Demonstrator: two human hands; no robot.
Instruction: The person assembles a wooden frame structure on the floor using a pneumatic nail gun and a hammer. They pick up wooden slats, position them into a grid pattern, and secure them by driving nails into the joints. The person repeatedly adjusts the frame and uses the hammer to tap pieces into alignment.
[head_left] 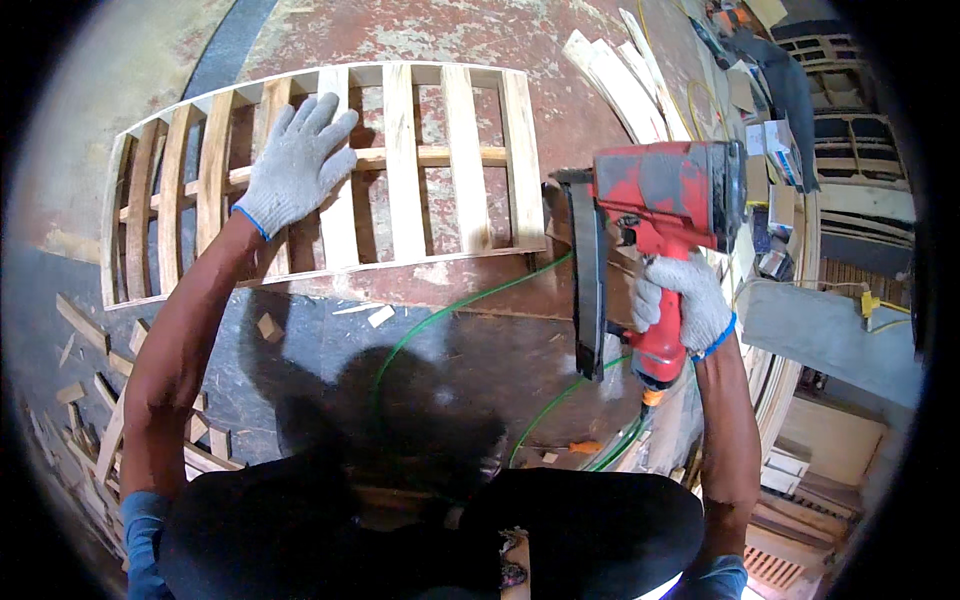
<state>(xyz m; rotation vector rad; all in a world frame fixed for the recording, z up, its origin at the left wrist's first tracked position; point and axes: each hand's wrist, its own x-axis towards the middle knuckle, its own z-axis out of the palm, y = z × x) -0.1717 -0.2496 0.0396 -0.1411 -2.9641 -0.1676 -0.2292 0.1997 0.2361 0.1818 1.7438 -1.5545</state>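
A slatted wooden frame (402, 165), built like a pallet, lies in front of me with its slats running away from me. On its upper face rests my left hand (303, 160), in a grey glove with a blue cuff, fingers stretched out over the slats. My right hand (690, 300), gloved the same way, is wrapped round the handle of a red and black nail gun (655, 190). The gun is held up to the right of the frame, its long dark magazine (588, 280) apart from the wood. A green air hose (470, 298) runs across the floor below.
Wood offcuts (90, 325) litter the floor at the left. Pale boards (625, 85) lie at the far right. An orange-handled tool (583, 447) sits on the floor near my knees. Boxes (775, 150), a grey panel (820, 325) and stacked wooden pieces (775, 570) line the right side.
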